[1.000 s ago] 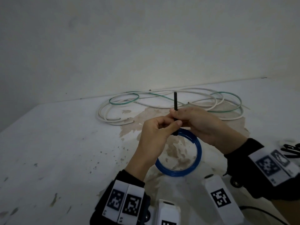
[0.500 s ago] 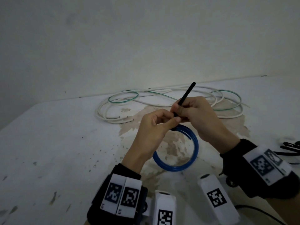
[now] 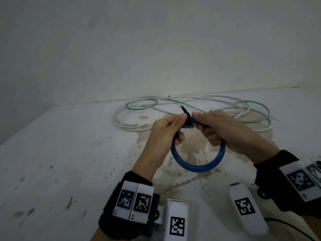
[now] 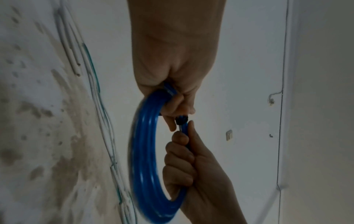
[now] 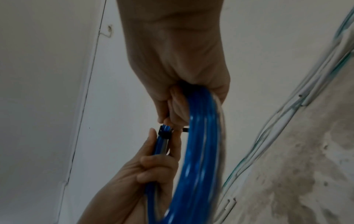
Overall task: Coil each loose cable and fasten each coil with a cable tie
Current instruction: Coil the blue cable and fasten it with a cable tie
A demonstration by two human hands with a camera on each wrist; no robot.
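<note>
Dim, flat, greenish light; soft shadows. Wrist views darker (motion blur on blue coil point(image 4: 145, 159)), wide-angle stretched edges.

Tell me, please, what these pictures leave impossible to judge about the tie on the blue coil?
- Cable tie locking head: head view, hidden between left hand and right hand.
- Tie tightness: wrist views, blue coil motion-blurred, fingers covering it.
- Dark items by the right edge: head view, cut off.

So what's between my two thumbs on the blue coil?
In the head view, the black cable tie wraps the blue coil between the left hand and right hand.
</note>
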